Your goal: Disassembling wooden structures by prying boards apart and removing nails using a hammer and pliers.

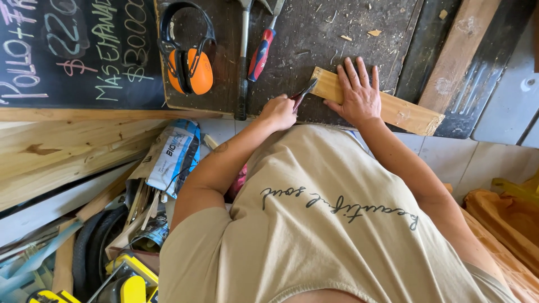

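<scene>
Pressing the wood strip (pixel 407 114) flat on the dark workbench (pixel 314 33) with spread right hand (pixel 357 96) fingers, the left hand (pixel 278 111), fisted around pliers (pixel 303 92) biting the strip's end, could slip and pinch those nearby fingers.

Chalkboard sign (pixel 73 50): top left, black, rectangular, chalk lettering in white, pink, green, blue. Bag (pixel 174 154): below the sign, on wood scraps, crumpled, white and blue with black edge.
</scene>
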